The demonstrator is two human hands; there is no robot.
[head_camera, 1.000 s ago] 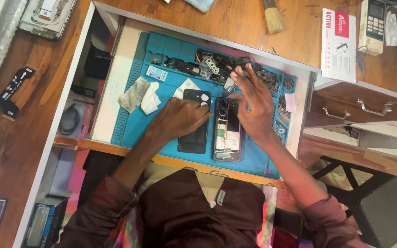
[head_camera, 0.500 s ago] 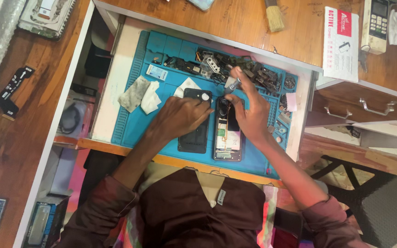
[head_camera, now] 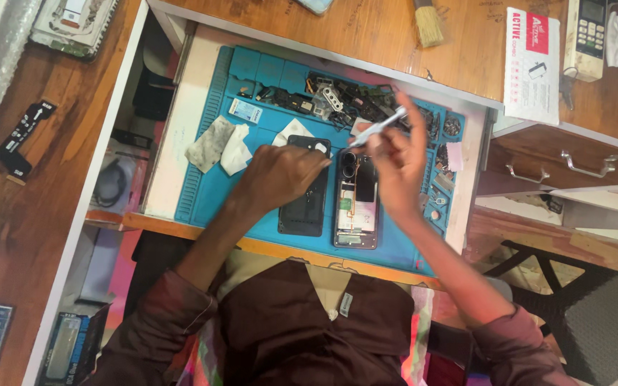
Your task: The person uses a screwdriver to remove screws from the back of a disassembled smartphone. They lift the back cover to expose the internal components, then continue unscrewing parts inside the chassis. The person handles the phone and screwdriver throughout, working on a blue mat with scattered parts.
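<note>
My right hand (head_camera: 398, 168) pinches a thin white tool (head_camera: 377, 129) between fingertips, tip pointing left, held above the top of the opened phone (head_camera: 357, 207). My left hand (head_camera: 280, 175) lies flat, fingers together, on the black back cover (head_camera: 303, 207), just beside the phone. Both lie on the blue mat (head_camera: 209, 193) in the open drawer. Loose parts (head_camera: 337, 100) crowd the mat's far edge; two wipes (head_camera: 219, 146) lie left. Brush (head_camera: 427, 25) on the desk beyond.
</note>
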